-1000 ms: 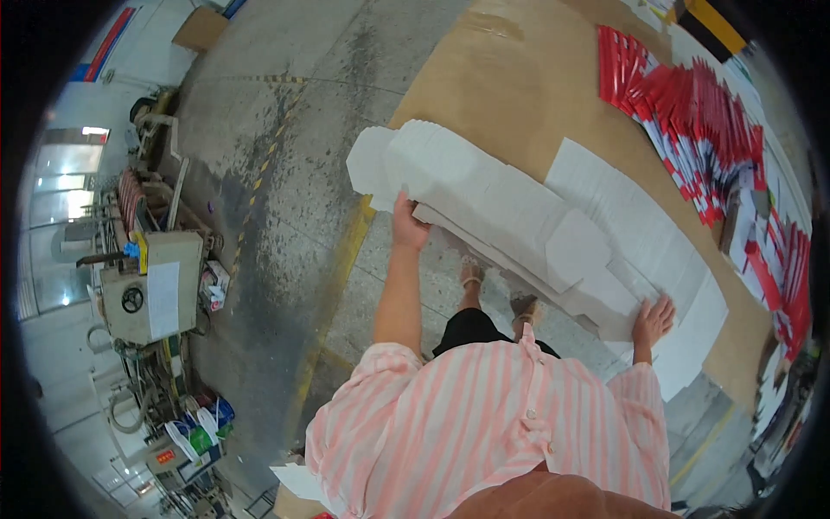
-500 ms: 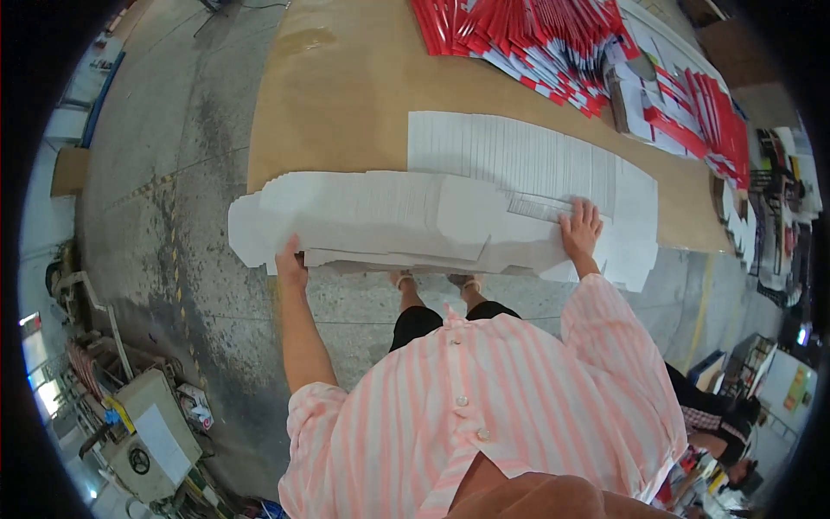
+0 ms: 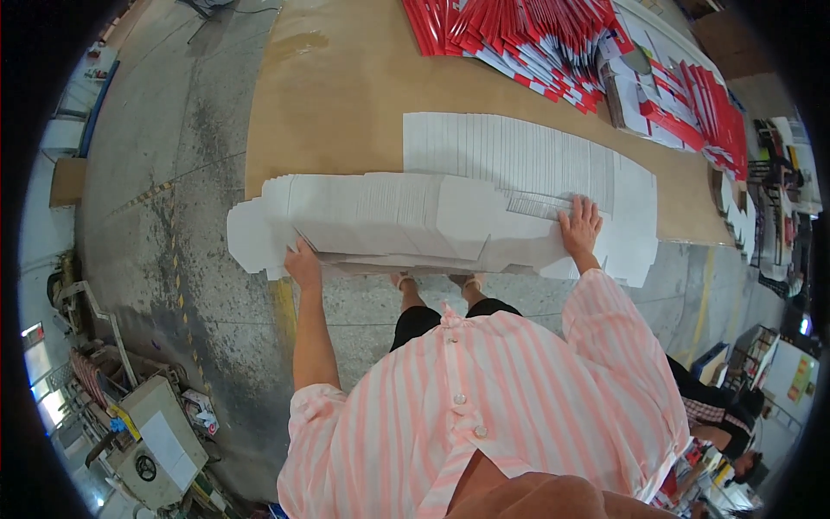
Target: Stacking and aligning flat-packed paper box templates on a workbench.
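The left hand (image 3: 303,262) has its fingers at the near edge of a long, fanned row of white sheets (image 3: 372,212), toward the row's left end. The right hand (image 3: 581,229) lies spread, palm down, on the white sheets near the other end. A second fanned white row (image 3: 510,143) lies just behind, on a brown-topped bench (image 3: 328,104). Farther back are fanned red-and-white packets (image 3: 519,43), with another red bunch (image 3: 718,121) to their right. The person wears a pink-and-white striped shirt (image 3: 501,389). A machine (image 3: 156,450) with a black handwheel (image 3: 145,468) stands at lower left on the grey floor (image 3: 242,346).
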`<action>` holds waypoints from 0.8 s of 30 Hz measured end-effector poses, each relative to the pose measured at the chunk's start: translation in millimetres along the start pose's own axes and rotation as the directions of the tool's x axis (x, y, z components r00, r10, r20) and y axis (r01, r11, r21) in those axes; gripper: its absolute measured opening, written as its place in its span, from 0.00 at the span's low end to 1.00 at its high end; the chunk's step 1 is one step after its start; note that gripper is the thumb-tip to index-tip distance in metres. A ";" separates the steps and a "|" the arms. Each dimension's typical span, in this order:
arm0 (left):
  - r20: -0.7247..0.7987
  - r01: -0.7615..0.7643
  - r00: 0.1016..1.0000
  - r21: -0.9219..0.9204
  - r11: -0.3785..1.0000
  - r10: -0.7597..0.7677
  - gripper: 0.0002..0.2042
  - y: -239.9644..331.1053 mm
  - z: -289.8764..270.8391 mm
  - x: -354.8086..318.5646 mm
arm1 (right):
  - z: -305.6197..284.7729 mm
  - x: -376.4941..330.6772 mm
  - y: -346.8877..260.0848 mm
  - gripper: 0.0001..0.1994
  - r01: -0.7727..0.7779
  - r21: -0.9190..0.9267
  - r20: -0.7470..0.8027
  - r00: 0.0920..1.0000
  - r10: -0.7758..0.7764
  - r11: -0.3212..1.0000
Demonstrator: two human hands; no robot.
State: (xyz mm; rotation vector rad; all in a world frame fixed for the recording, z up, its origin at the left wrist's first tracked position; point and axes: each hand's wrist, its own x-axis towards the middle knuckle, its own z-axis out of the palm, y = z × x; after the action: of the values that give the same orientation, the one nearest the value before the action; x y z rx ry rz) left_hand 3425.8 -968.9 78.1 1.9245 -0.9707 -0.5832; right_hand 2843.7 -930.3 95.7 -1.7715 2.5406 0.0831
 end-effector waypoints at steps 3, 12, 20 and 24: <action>-0.045 -0.067 0.997 0.013 0.998 0.067 0.15 0.7 -8.2 3.8 | 1.0 2.4 -4.1 0.31 0.009 0.017 -0.013 1.000 -0.009 1.000; -0.063 -0.112 0.991 0.146 0.983 0.122 0.15 -2.8 -7.5 -3.0 | 1.2 2.7 -2.7 0.31 0.012 0.017 -0.004 1.000 -0.012 1.000; -0.044 0.007 0.999 -0.040 0.999 -0.008 0.14 -14.5 -12.8 5.0 | 0.0 7.4 -5.9 0.31 0.044 -0.011 -0.022 0.999 -0.045 0.999; 0.189 -0.379 0.924 0.557 0.739 0.332 0.17 -51.3 -29.4 7.3 | 3.0 15.6 -10.7 0.30 0.043 -0.085 0.065 0.997 -0.037 0.995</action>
State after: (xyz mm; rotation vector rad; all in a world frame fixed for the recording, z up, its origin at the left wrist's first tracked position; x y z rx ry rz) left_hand 3471.3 -944.3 48.5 2.1582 -1.6779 -0.1257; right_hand 2848.4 -948.3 91.4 -1.8179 2.4928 0.2472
